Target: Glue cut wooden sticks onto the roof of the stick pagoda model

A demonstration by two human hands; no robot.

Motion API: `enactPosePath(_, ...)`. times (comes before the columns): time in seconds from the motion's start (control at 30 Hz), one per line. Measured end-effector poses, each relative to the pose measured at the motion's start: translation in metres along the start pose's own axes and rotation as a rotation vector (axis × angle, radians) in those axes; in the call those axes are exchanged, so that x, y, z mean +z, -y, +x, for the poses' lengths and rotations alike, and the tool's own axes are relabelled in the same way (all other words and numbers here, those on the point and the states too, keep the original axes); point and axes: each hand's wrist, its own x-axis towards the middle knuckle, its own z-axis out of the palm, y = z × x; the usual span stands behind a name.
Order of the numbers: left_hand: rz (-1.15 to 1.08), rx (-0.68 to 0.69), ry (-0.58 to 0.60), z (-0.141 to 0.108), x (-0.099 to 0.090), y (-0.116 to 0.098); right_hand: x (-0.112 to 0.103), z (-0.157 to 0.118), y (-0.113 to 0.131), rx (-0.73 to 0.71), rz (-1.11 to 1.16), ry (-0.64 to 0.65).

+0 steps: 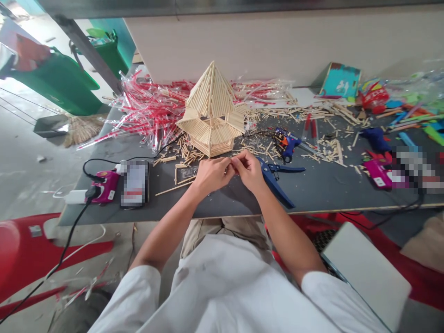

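A pagoda-like model of thin wooden sticks [213,108] stands on the dark table. Just in front of it, my left hand [213,175] and my right hand [248,169] meet, fingertips pinched together. Whatever they hold is too small or hidden to make out. Blue cutters [277,182] lie beside my right hand, their handles partly spread. A long thin stick [173,188] lies to the left of my left hand, close to short stick pieces [189,150]. Behind my right hand, a blue and orange glue gun [288,145] rests among scattered offcuts.
A phone [134,184] and a magenta power strip [106,186] with cables sit on the left. Red and clear wrappers [149,108] are heaped behind. Another magenta strip [381,173] lies right. The table's front edge [236,214] is near my forearms.
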Motion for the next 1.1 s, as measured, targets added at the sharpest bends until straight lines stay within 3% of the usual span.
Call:
enactPosePath(0.63, 0.025, -0.032, 0.106, 0.000, 0.003, -0.001, 0.002, 0.000, 0.002, 0.011, 0.049, 0.000)
enactPosePath(0.93, -0.189, 0.020, 0.099, -0.002, 0.002, 0.012, 0.004, 0.004, 0.009, 0.118, 0.104, -0.056)
enactPosePath(1.03, -0.263, 0.037, 0.097, -0.002, 0.004, 0.017, -0.007, -0.002, 0.018, 0.148, 0.032, -0.022)
enactPosePath(1.1, -0.324, 0.048, 0.081, -0.002, 0.005, 0.019, -0.025, -0.014, 0.029, 0.112, -0.183, 0.000)
